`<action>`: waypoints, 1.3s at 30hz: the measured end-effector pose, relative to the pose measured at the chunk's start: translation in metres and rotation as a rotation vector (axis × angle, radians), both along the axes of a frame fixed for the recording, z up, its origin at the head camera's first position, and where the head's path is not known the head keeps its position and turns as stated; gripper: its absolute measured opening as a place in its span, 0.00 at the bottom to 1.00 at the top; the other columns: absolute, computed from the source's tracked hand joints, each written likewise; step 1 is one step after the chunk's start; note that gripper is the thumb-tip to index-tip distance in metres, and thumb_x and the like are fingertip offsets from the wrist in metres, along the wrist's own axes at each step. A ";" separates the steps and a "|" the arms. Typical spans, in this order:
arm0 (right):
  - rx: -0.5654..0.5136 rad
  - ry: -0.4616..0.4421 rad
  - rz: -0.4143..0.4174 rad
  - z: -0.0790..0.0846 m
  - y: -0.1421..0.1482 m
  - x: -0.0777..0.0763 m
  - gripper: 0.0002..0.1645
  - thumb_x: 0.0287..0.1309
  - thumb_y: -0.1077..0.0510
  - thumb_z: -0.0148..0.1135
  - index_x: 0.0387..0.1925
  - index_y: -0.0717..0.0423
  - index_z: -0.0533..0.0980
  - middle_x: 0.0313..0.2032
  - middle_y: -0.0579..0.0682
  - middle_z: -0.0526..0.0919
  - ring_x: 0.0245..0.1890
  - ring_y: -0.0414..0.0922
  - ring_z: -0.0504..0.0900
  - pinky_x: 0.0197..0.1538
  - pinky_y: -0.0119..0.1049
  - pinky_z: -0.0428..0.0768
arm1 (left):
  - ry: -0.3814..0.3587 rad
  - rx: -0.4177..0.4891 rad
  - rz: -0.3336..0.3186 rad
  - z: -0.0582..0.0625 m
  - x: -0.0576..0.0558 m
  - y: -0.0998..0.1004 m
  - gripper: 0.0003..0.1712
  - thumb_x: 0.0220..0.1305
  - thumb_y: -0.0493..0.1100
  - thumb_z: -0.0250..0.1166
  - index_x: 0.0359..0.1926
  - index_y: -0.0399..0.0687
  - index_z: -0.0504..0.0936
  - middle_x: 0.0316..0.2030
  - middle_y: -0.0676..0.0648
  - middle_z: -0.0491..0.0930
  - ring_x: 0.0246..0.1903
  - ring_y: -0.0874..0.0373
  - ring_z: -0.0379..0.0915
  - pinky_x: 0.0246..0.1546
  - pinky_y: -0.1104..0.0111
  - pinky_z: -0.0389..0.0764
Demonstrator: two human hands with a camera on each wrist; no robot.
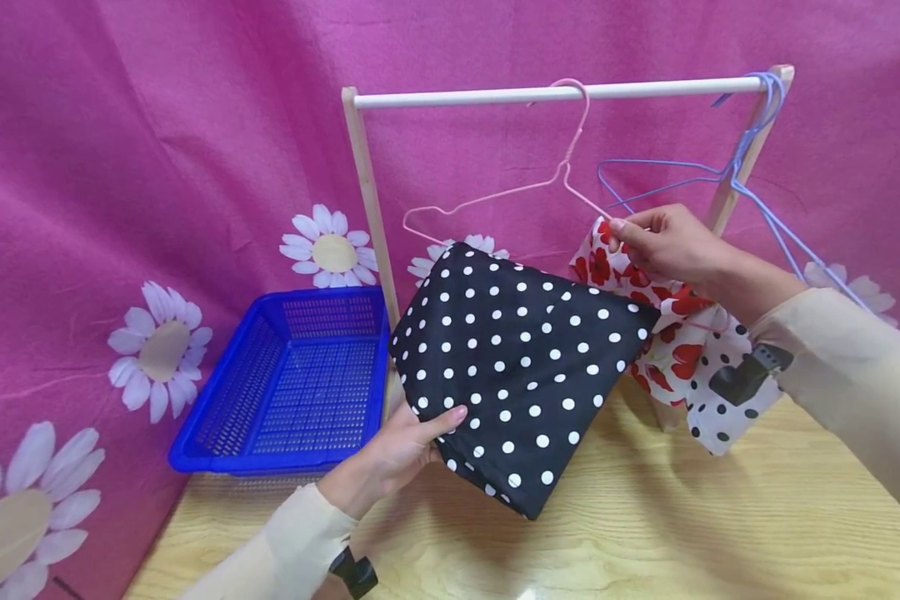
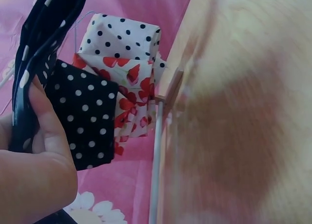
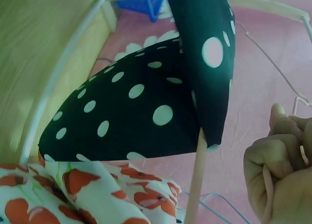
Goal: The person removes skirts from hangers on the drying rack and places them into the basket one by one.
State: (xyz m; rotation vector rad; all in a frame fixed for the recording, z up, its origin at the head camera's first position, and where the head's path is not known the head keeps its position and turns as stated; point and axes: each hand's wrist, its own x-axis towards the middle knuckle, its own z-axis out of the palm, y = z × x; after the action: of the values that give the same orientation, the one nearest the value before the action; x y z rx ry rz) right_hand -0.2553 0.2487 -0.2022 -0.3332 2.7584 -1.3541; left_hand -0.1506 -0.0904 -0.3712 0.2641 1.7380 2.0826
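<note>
Pinching the pink hanger (image 1: 510,193) is the right hand (image 1: 671,242); the left hand (image 1: 408,446) grips the black cloth's (image 1: 521,367) near-left edge, below the rail (image 1: 457,98). Likely light, floppy, best held by folds!

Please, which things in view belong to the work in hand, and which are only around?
In use: left hand, holding black polka-dot cloth; right hand, pinching pink wire hanger; white rail, bearing that hanger.

Seemingly idle: blue plastic basket; blue wire hangers; red-flowered cloth; white cloth with black dots; pink backdrop.
</note>
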 end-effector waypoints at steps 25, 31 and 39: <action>-0.123 -0.072 -0.043 -0.005 -0.008 -0.002 0.20 0.74 0.43 0.52 0.26 0.38 0.80 0.20 0.39 0.70 0.21 0.36 0.62 0.23 0.30 0.65 | -0.017 0.027 0.088 -0.038 0.025 0.029 0.25 0.72 0.43 0.62 0.64 0.39 0.67 0.51 0.45 0.87 0.42 0.64 0.86 0.42 0.67 0.87; -0.190 -0.081 -0.013 -0.007 -0.011 0.000 0.24 0.76 0.46 0.50 0.22 0.39 0.79 0.16 0.39 0.65 0.16 0.35 0.59 0.19 0.30 0.60 | -0.030 0.036 0.083 -0.044 0.029 0.033 0.24 0.73 0.44 0.61 0.63 0.40 0.69 0.50 0.44 0.88 0.40 0.64 0.87 0.42 0.67 0.87; -0.176 -0.019 -0.028 -0.014 -0.019 0.002 0.24 0.77 0.45 0.49 0.23 0.41 0.79 0.16 0.38 0.63 0.18 0.35 0.60 0.19 0.31 0.62 | -0.057 0.003 0.122 -0.049 0.036 0.040 0.25 0.72 0.47 0.62 0.63 0.41 0.69 0.53 0.40 0.86 0.44 0.59 0.87 0.45 0.65 0.88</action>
State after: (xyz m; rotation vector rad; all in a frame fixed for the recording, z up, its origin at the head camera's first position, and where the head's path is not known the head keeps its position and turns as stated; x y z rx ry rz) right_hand -0.2529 0.2300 -0.2157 -0.2893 2.6438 -1.6030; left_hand -0.1142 -0.0505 -0.4198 0.1009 1.7579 2.1559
